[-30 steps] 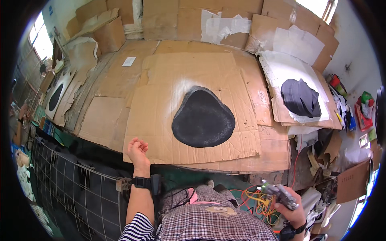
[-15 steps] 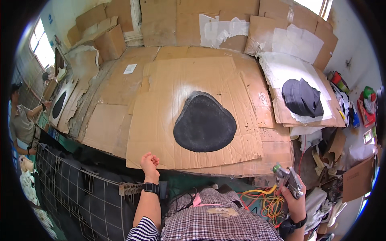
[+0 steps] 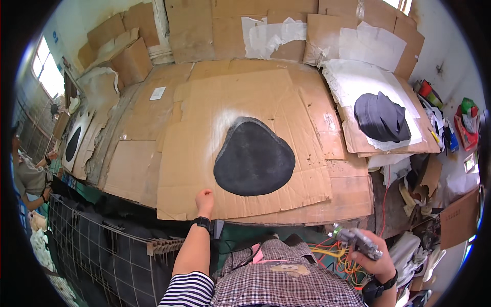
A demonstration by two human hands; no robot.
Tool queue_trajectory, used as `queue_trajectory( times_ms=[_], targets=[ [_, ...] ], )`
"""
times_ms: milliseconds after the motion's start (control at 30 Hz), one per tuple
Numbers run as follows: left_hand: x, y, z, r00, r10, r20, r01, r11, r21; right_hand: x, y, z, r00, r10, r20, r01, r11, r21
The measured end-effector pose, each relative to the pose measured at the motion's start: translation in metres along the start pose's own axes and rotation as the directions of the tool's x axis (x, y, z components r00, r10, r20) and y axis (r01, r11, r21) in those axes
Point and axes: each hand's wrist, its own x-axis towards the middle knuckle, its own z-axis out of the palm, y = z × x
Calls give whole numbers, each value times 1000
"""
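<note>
My right hand (image 3: 376, 263) is wrapped round a metal spray gun (image 3: 355, 242), low on the right, in front of the table edge. A yellow hose (image 3: 327, 252) runs beside the gun. My left hand (image 3: 205, 203) is closed with its fingers curled in, and nothing shows in it. It hovers by the near edge of a large cardboard sheet (image 3: 194, 148). Just beyond it, on that cardboard, lies a flat black piece (image 3: 255, 158) shaped like a rounded triangle, with a greyish rim along its upper edge. My hands do not touch this piece.
A fanned stack of black sheets (image 3: 381, 117) rests on a white-covered board (image 3: 353, 77) at right. A wire rack (image 3: 107, 240) with black pieces stands lower left. Another person (image 3: 30, 174) is at far left, near another black piece (image 3: 73, 145). Tangled hoses (image 3: 353, 268) hang below the table.
My left hand has moved right, and its fingers have curled in. My right hand has brought the spray gun left, nearer my body's middle. The view has shifted slightly.
</note>
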Motion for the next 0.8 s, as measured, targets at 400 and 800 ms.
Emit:
queue_trajectory(
  times_ms=[400, 800],
  targets=[
    [7, 50, 44, 997, 69, -39, -52, 939, 340, 29, 0, -20, 985, -126, -115, 132, 990, 47],
    [2, 65, 62, 988, 44, -151, 39, 862, 505, 30, 6, -38, 989, -145, 35, 147, 987, -62]
  ],
)
